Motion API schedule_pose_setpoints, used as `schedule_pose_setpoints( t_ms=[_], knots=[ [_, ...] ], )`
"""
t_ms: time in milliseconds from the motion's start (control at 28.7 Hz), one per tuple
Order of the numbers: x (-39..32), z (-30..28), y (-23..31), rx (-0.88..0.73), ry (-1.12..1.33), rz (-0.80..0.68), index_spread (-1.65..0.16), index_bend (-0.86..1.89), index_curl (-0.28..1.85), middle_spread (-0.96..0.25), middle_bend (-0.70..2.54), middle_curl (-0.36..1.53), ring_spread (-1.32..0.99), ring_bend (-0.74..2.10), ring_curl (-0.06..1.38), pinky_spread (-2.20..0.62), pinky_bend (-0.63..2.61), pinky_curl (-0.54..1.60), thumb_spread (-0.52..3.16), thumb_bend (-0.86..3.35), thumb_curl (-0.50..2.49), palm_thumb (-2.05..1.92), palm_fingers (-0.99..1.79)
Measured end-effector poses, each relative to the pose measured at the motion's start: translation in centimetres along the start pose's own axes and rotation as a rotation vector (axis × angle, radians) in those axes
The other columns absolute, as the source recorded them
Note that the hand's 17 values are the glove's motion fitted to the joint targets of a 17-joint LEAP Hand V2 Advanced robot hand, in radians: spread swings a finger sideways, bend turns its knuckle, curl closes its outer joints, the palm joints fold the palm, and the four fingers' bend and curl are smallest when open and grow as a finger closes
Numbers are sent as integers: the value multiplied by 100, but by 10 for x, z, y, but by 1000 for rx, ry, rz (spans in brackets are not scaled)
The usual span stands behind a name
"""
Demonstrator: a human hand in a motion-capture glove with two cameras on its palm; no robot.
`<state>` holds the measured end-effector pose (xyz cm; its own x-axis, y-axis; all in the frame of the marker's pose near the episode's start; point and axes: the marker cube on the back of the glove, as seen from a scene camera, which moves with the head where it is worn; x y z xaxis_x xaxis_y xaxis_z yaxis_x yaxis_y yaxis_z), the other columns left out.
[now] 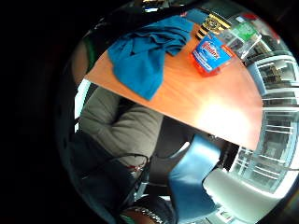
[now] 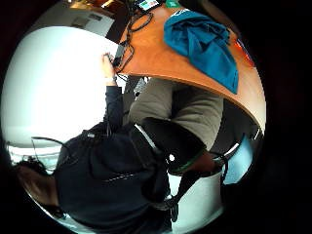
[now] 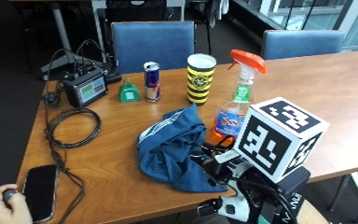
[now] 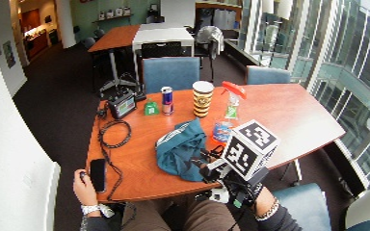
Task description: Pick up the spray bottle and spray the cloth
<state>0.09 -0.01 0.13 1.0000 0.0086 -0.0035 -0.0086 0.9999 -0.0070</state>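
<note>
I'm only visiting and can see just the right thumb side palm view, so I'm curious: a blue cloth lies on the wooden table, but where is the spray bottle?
Observer: The clear plastic spray bottle with an orange trigger head stands upright on the wooden table, close beside the crumpled blue cloth.
Operator: Is the gloved hand holding it?
Observer: No. The gloved right hand is at the table's near edge by the cloth, apart from the bottle.
Operator: Anything else near the bottle?
Observer: A yellow-and-black striped cup stands just behind it, with a slim red-and-blue drink can further along.
</note>
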Motion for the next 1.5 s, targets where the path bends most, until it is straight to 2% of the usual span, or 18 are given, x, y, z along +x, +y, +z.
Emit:
schedule_pose_setpoints(
  t_ms=[244,627,1115,1290,1499],
  knots=[
    [7,-4,-8,14,9,27,-34,20,15,-4,18,11,-2,34,13,17,36,16,71,12,10,29,43],
    [25,-50,-48,128,38,49,-40,18,22,-4,19,17,-2,36,19,21,33,22,95,8,15,35,45],
    [88,-142,-104,499,55,135,-39,18,28,-8,21,25,-7,44,25,20,27,25,108,6,22,47,77],
    [125,-148,-117,563,2,220,-37,15,29,-11,24,29,-10,46,28,17,23,26,110,7,24,54,87],
    [161,-131,-125,669,-204,330,-35,14,30,-14,27,33,-13,48,31,13,18,27,111,6,26,59,97]
  ],
)
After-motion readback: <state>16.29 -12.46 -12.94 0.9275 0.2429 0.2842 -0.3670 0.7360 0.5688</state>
